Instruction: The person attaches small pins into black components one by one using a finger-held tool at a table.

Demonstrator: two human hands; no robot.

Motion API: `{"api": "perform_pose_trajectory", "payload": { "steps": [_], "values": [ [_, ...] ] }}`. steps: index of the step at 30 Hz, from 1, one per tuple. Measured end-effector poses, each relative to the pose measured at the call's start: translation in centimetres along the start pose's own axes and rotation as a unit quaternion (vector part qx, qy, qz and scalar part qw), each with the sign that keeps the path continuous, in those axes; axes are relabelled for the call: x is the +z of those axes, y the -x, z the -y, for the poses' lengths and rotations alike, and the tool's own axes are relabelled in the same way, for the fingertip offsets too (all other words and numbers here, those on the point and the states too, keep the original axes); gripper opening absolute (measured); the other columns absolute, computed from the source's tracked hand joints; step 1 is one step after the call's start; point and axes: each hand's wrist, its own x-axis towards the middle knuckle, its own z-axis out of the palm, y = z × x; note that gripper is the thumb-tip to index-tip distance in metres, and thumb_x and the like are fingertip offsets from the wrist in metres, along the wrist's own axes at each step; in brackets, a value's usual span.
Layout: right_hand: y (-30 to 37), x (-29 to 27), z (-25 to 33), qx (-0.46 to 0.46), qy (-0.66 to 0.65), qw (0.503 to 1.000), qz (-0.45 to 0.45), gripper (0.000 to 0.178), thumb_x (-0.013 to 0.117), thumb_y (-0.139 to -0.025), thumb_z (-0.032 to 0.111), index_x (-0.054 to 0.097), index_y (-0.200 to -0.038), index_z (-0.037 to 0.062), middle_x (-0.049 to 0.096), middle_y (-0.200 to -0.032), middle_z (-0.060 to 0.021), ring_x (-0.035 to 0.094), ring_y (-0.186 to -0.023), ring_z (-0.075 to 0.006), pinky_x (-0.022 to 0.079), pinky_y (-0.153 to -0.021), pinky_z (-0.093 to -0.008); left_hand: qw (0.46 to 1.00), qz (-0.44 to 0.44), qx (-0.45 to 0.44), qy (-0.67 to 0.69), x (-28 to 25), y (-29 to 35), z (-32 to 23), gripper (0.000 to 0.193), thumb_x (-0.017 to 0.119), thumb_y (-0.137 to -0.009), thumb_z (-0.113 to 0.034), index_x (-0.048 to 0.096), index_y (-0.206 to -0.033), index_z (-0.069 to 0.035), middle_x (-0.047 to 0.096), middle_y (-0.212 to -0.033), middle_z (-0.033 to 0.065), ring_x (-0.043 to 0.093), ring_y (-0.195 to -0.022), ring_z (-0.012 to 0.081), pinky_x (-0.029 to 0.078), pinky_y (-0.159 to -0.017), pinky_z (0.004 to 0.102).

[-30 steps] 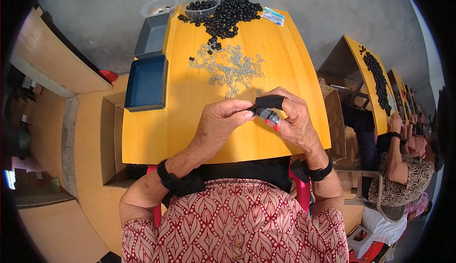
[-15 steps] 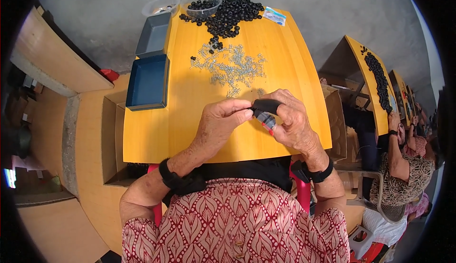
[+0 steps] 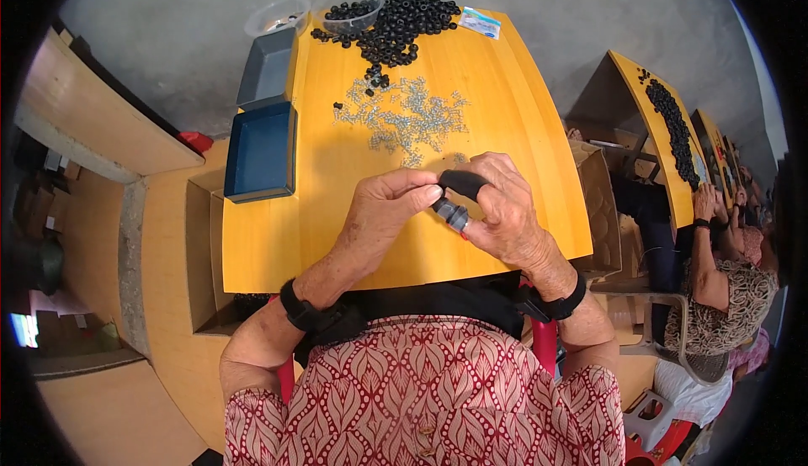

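In front of my chest, above the near part of the yellow table, both hands meet. My left hand is closed, its thumb and forefinger pinching a small dark piece mostly hidden by the fingertips. My right hand is curled towards the same spot. A smooth black cover seems to sit over its index finger. A grey and black banded wrap, with red at its base, runs along its thumb. Beyond the hands lie many tiny silvery pieces, and farther back a heap of small black rings.
Two open boxes, a dark blue one and a grey one, line the table's left edge. Clear round tubs and a small packet stand at the back. To the right, other people work at a table with black rings.
My right hand has turned slightly, bringing the grey banded wrap more into view. My left hand keeps its pinch. The view has shifted slightly.
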Motion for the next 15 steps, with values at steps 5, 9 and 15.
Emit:
{"api": "perform_pose_trajectory", "payload": {
  "steps": [5,9,15],
  "values": [
    [-0.3,-0.3,0.1,0.007,0.002,1.0,0.024,0.033,0.076,-0.071,0.014,0.063,-0.099,0.0026,0.061,-0.094,-0.0104,0.06,-0.085,-0.0296,0.047,-0.076,-0.0398,1.0,0.001,0.008,0.017,-0.6,-0.3,0.5,0.02,0.067,-0.089,-0.011,0.066,-0.105,0.001,0.068,-0.095,0.0033,0.06,-0.089,0.009,0.047,-0.082,0.0229],
    [-0.3,-0.5,-0.2,0.043,0.005,0.999,0.02,0.042,0.076,-0.072,0.019,0.063,-0.109,0.0036,0.061,-0.095,-0.0108,0.06,-0.087,-0.0302,0.047,-0.077,-0.0395,1.0,0.011,0.01,0.021,0.2,-0.3,-0.4,0.02,0.067,-0.089,-0.012,0.066,-0.105,0.0,0.068,-0.094,0.0046,0.061,-0.088,0.01,0.048,-0.083,0.024],
    [-0.4,-0.4,-0.9,-0.013,0.007,0.999,0.034,0.037,0.076,-0.069,0.015,0.065,-0.1,0.0004,0.06,-0.093,-0.0119,0.06,-0.085,-0.0295,0.047,-0.077,-0.0396,1.0,-0.009,0.022,-0.003,0.4,-0.3,0.1,0.02,0.065,-0.09,-0.013,0.066,-0.105,0.0,0.069,-0.094,0.0057,0.062,-0.089,0.0105,0.047,-0.084,0.0243]
  ]
}}
